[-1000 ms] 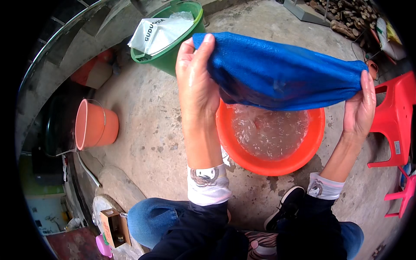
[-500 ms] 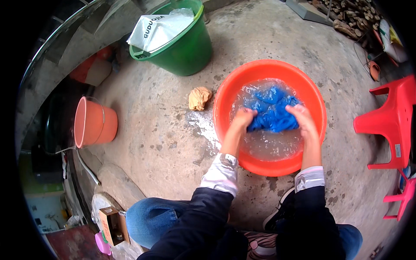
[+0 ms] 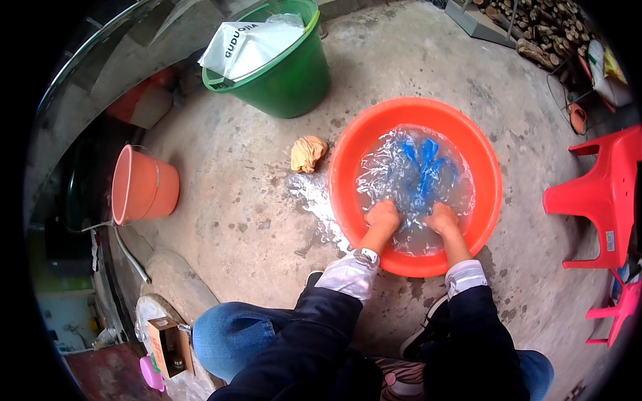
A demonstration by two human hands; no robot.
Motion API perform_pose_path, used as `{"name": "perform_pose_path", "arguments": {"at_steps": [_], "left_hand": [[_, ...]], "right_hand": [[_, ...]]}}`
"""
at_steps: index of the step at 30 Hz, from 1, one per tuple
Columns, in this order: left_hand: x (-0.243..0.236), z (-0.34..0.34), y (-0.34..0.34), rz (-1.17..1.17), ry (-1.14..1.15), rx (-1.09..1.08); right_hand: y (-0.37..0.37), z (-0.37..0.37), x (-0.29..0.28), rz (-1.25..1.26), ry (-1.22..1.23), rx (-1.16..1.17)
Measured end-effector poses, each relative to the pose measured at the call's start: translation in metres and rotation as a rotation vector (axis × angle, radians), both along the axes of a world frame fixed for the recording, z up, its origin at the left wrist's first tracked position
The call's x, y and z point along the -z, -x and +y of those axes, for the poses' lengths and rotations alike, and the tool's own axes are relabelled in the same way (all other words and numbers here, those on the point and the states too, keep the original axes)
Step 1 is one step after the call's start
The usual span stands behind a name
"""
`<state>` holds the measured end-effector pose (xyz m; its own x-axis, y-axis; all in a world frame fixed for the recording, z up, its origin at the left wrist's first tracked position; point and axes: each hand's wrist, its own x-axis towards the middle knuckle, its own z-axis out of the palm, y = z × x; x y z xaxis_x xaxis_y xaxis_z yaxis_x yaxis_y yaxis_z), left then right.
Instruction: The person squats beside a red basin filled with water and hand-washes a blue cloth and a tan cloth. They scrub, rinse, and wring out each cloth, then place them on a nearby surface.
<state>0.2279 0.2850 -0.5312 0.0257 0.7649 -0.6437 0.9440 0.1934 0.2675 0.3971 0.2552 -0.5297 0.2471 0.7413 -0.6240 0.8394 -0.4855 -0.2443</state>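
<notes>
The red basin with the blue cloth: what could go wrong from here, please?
Water might slop over the rim of the red basin, as it looks stirred around the blue cloth.
The pale cuffs could get soaked, being so near the rim.
The tan cloth may pick up dirt, since it lies on the stained floor.

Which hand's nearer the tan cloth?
Left. The left hand is in the basin, to the right of the tan cloth and nearer the person; the right hand is farther right.
</notes>
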Motion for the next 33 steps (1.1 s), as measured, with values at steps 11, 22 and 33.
{"name": "perform_pose_path", "arguments": {"at_steps": [11,22,33], "left_hand": [[-0.130,0.051,0.005,-0.572,-0.546,-0.032],[-0.279,0.051,0.033,-1.777,-0.481,-0.355],[-0.180,0.080,0.036,-1.161,-0.529,-0.469]], "right_hand": [[0.005,0.040,-0.124,0.862,-0.803,0.077],[-0.030,0.005,-0.276,1.109,-1.626,0.391],[-0.059,0.031,-0.179,0.901,-0.917,0.351]]}}
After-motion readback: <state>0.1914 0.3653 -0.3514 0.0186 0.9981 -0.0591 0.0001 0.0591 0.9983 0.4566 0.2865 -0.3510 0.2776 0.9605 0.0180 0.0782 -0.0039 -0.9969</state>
